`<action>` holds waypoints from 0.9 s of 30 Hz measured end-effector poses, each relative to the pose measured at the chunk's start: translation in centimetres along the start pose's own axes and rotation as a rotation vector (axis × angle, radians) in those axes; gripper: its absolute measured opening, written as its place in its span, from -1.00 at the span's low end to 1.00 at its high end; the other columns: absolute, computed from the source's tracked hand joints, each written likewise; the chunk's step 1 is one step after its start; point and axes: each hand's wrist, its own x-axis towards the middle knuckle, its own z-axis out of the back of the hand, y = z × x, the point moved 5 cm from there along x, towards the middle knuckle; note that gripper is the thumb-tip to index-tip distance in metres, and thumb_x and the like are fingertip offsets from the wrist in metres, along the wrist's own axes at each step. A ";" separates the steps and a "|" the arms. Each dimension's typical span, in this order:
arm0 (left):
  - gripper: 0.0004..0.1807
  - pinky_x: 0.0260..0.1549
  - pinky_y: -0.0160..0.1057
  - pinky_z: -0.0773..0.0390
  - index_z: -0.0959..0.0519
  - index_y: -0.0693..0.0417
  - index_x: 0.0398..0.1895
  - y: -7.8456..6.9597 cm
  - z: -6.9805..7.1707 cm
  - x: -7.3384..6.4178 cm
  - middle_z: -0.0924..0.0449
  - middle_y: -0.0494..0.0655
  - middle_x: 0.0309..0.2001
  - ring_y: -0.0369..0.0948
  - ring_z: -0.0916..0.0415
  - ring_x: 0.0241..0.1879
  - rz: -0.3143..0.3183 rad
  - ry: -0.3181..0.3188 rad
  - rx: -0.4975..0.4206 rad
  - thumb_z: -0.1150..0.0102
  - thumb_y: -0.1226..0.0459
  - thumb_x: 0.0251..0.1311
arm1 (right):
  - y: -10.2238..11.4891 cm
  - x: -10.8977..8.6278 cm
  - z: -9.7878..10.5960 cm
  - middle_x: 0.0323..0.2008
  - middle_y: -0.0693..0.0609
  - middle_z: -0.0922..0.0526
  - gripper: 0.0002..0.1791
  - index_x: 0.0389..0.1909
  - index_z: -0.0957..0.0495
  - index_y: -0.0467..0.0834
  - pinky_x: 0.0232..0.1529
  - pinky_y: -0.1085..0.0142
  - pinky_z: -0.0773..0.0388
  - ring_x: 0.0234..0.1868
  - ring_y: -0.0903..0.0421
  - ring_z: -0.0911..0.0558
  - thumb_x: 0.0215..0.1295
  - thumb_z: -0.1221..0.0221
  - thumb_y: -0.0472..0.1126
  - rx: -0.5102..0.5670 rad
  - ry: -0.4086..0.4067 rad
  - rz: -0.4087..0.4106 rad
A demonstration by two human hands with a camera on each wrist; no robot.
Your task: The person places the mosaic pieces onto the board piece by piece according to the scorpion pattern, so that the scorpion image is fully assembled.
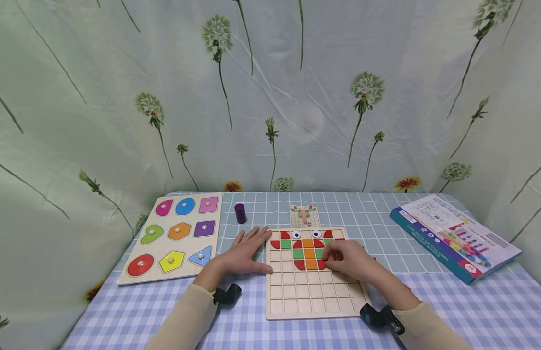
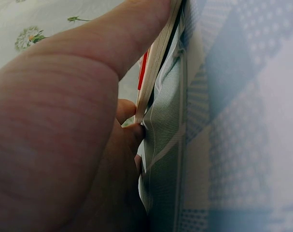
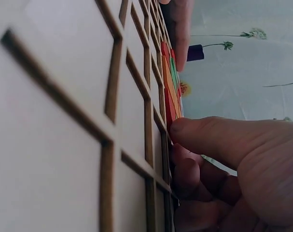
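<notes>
A wooden grid board lies on the table, its upper cells filled with red, green and orange tiles and two eye tiles. My left hand spreads its fingers along the board's left side, with thumb and fingertips at the edge. Over the board's right half, my right hand has thumb and curled fingers at a red tile beside the lowest orange tile. In the right wrist view the thumb tip meets that red tile; the fingers beneath hide part of it.
A pattern card stands behind the board, and a purple cylinder to its left. At left lies a knobbed shape puzzle; at right, a teal-edged box. Bits of red pieces show near the right forearm.
</notes>
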 end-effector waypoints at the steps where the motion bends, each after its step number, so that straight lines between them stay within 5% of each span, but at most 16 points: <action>1: 0.10 0.54 0.25 0.36 -0.02 -0.09 0.61 0.0 0.0 0.0 0.10 -0.11 0.64 0.02 0.30 0.64 -0.001 0.001 -0.001 -0.33 -0.22 0.09 | 0.0 0.0 0.0 -0.52 0.15 -0.50 -0.86 -0.41 -0.62 -0.04 -0.44 0.43 -0.38 -0.46 0.22 -0.42 0.14 -0.37 -0.34 -0.002 -0.001 0.003; 15: 0.11 0.54 0.25 0.36 -0.02 -0.09 0.61 0.1 0.0 -0.1 0.10 -0.10 0.64 0.02 0.30 0.64 0.002 0.004 0.000 -0.34 -0.22 0.09 | 0.1 0.0 0.1 -0.50 0.16 -0.52 -0.89 -0.38 -0.63 -0.01 -0.42 0.43 -0.38 -0.44 0.22 -0.42 0.19 -0.35 -0.28 -0.016 0.019 -0.006; 27: 0.10 0.54 0.24 0.37 -0.01 -0.09 0.61 0.0 0.0 0.0 0.10 -0.10 0.64 0.02 0.31 0.64 0.003 0.004 0.005 -0.33 -0.21 0.10 | -0.8 -0.7 3.6 -0.35 0.11 -0.57 -0.89 -0.16 -0.65 -0.06 -0.44 0.42 -0.41 -0.39 0.15 -0.45 0.33 -0.27 -0.19 0.033 0.083 -0.002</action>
